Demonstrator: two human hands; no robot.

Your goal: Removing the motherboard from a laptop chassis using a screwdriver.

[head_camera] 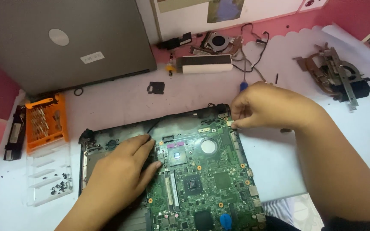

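A green laptop motherboard lies in a black laptop base in front of me. My left hand rests flat on the board's left edge, fingers together, pressing on it. My right hand is closed around a screwdriver with a blue handle, its tip hidden under my fingers at the board's upper right corner.
A closed grey laptop sits at the back left. An orange bit holder and a clear tray with several small screws lie on the left. A cooling fan with heat pipes rests at the right; another fan, cables and a white bar at the back.
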